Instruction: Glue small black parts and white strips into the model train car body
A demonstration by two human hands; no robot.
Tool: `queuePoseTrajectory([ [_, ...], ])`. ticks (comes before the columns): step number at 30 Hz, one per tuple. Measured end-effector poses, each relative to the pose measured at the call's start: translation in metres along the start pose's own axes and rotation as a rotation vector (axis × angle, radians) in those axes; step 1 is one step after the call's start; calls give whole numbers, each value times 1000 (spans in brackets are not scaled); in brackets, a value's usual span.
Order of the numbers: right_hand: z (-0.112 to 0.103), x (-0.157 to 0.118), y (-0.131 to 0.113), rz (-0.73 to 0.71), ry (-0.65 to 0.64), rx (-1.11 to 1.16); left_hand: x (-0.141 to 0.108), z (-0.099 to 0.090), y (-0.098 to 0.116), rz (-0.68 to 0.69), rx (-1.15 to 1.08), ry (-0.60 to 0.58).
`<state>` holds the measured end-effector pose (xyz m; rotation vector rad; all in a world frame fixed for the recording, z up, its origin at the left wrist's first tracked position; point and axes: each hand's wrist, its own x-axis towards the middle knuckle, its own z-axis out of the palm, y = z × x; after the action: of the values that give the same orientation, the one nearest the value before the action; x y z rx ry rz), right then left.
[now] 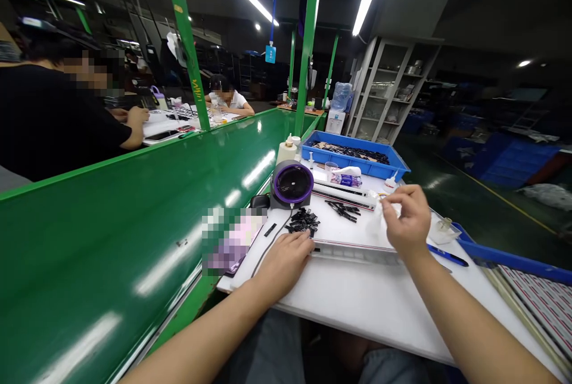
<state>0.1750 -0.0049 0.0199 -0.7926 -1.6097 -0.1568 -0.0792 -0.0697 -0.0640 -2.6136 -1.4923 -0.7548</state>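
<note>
My left hand (288,259) lies over the left end of a long white strip (357,250) with a thin red line along its top, fingers together and curled down onto it; the thumb is hidden. Just beyond those fingers is a heap of small black pieces (304,220). Raised above the strip's right end, my right hand (409,220) has its thumb and forefinger pinched together. Something whitish shows by its fingertips, too blurred to name. More black strips (344,210) lie loose between the hands, and one black piece (270,229) lies apart at the left.
Behind the hands stand a purple-rimmed round fan (292,184), white bars (346,193), a tissue pack (348,177) and a blue bin (357,157). A blue pen (448,256) lies at right, near stacked printed sheets (540,300). A green partition (111,217) borders the left; co-workers sit beyond it.
</note>
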Motion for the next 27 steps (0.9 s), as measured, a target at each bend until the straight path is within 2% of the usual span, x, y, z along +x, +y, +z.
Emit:
queuePoseTrajectory([
  [2, -10, 10, 24, 84, 158, -54, 0, -1, 1, 26, 51, -4],
  [4, -16, 7, 45, 172, 259, -74, 0, -2, 3, 58, 128, -4],
  [6, -20, -3, 61, 247, 289, -91, 1, -4, 5, 76, 204, -10],
  [7, -22, -9, 65, 276, 265, -91, 2, -4, 6, 74, 230, -18],
  [9, -26, -17, 66, 289, 128, -44, 3, -6, 8, 63, 270, -47],
  [10, -28, -20, 63, 272, 0, 8, 4, -6, 8, 55, 284, -66],
  [14, -24, -24, 31, 122, -731, 169, 3, -7, 9, 15, 279, -112],
  [15, -21, -25, 22, 77, -857, 142, 2, -7, 9, 6, 267, -112],
  [17, -13, -30, 9, 13, -1028, 68, 2, -6, 12, -22, 245, -112],
  [19, -6, -34, 3, -13, -1124, -8, 3, -3, 19, -80, 242, -101],
  [21, -2, -37, 2, -10, -1167, -71, 4, 2, 30, -171, 262, -53],
  [27, -1, -38, -8, -118, -1124, -172, 11, 23, 64, -464, 402, 191],
])
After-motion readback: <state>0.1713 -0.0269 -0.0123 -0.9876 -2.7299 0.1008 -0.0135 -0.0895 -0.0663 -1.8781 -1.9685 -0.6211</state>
